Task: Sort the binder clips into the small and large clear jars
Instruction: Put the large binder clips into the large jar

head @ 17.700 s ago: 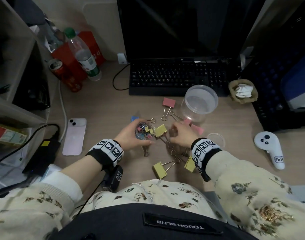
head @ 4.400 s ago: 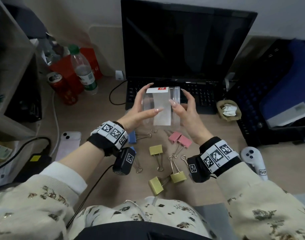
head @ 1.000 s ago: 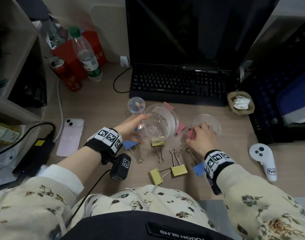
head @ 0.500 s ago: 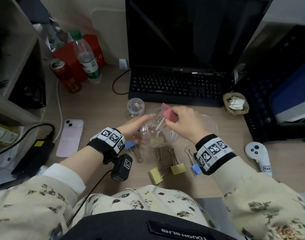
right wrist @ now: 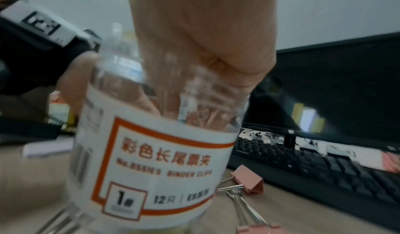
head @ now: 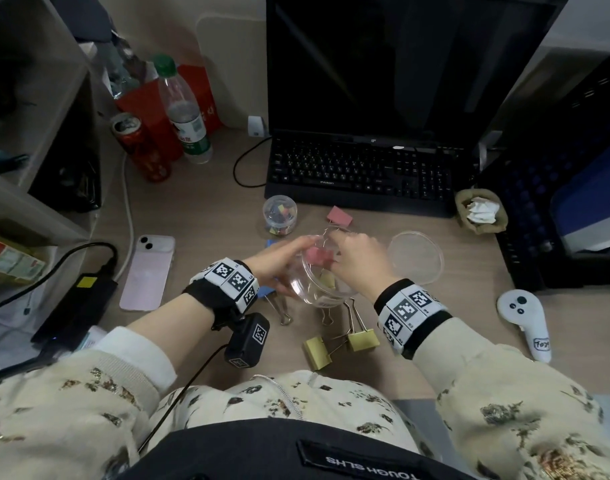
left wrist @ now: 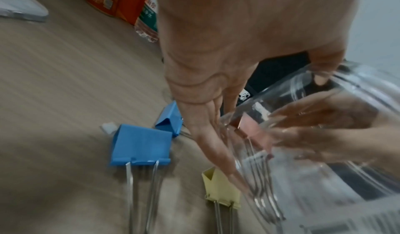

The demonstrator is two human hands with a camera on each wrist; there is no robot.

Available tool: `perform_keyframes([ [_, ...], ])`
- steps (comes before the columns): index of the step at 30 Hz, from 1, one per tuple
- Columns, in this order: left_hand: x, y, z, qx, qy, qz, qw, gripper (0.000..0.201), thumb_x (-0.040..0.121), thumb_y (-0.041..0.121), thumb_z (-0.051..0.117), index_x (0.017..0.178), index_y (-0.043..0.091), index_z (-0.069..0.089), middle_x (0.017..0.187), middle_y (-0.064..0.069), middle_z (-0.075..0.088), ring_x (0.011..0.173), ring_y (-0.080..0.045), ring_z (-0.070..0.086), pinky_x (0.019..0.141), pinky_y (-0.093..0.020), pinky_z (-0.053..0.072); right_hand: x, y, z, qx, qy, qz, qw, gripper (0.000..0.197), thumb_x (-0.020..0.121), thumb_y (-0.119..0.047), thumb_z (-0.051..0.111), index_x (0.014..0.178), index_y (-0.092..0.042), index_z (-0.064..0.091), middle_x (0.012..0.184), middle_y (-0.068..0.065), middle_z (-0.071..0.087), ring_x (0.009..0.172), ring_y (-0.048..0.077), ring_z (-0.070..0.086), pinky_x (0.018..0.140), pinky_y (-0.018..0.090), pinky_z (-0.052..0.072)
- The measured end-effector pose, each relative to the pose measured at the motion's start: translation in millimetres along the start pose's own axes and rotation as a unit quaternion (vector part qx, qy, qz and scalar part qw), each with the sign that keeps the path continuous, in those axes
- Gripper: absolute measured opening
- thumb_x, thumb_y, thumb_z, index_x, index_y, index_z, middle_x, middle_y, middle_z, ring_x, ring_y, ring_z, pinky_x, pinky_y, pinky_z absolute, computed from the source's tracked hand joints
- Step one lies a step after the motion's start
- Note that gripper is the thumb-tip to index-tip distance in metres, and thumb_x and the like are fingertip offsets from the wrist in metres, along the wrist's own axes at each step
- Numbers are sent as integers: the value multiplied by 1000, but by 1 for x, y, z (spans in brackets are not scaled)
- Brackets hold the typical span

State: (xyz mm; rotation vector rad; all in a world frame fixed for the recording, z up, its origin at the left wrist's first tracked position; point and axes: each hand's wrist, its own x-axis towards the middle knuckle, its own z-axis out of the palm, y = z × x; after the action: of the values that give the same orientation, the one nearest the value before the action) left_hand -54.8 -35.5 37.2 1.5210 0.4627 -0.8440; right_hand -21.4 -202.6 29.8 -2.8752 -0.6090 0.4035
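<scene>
The left hand [head: 279, 263] curls its fingers [left wrist: 216, 152] round the wall of the large clear jar [head: 317, 289] and tips its mouth toward the right hand [head: 357, 256], probably so clips go in easily. The right fingers reach inside with a pink binder clip [head: 319, 255]; whether they pinch it, I cannot tell. The small clear jar [head: 280, 215] stands nearer the table's far edge, and other clips [head: 362, 339] lie toward the near edge.

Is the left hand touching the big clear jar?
Touching. In the left wrist view, the left hand has its fingers along the wall of the large clear jar; the head view shows it cupping the jar's side.
</scene>
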Motion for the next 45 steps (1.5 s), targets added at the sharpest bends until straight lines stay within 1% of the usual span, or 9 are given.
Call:
perform_keyframes([
  [3,4,-2,-3,-34,26,-13,999,31,92,56,47,118,39,50,105,-1,54,87,-27,66,73,-43,60,-1,9,-2,138,77,-25,987,41,91,-24,60,131,-15,55,129,5,58,114,23,57,92,37,48],
  [7,14,-8,-9,-79,48,-30,995,74,80,68,55,140,27,40,135,-18,50,96,-38,66,62,-40,59,3,26,-6,180,249,-24,951,36,88,-18,59,123,-11,59,121,5,58,109,21,55,91,37,47],
  [11,18,-10,-15,-103,75,-17,992,52,88,59,49,131,29,44,109,-9,58,77,-29,70,68,-44,60,13,55,4,136,116,137,974,47,88,-19,52,134,-14,47,136,7,47,121,26,48,96,41,43],
  [14,20,-13,-18,-113,81,-18,990,54,91,56,46,138,30,39,123,-12,50,78,-32,69,72,-45,59,12,68,26,90,-47,183,978,57,88,-25,55,142,-16,38,144,10,38,131,32,36,102,45,39],
  [16,21,-14,-19,-114,85,-14,990,55,93,54,43,142,30,37,129,-13,42,78,-33,67,76,-46,58,9,73,41,88,-84,172,978,60,89,-26,56,144,-18,35,144,10,36,131,32,36,103,47,39],
  [28,25,-15,-22,-98,55,-9,994,42,92,53,48,131,36,43,137,-22,44,85,-35,67,71,-46,60,12,79,63,102,-86,187,973,41,86,-27,65,121,-11,51,120,12,52,111,31,51,96,39,45],
  [33,27,-16,-19,-108,67,-4,992,55,92,56,43,141,31,40,131,-18,46,81,-34,67,65,-44,61,10,88,42,213,17,232,949,35,81,-31,68,111,-17,58,111,6,61,97,24,59,86,37,50],
  [37,28,-18,-18,-149,55,-33,987,98,63,75,49,145,22,36,138,-23,46,103,-45,61,64,-41,55,6,78,-7,335,126,132,924,41,77,-28,74,113,-21,56,108,-5,60,100,13,58,83,29,48],
  [45,21,-18,-13,-44,31,44,998,86,66,78,42,139,32,45,132,-15,55,88,-30,57,60,-27,47,-10,41,-61,361,157,-30,919,48,75,-17,79,116,-26,56,108,-10,62,103,3,58,84,22,50],
])
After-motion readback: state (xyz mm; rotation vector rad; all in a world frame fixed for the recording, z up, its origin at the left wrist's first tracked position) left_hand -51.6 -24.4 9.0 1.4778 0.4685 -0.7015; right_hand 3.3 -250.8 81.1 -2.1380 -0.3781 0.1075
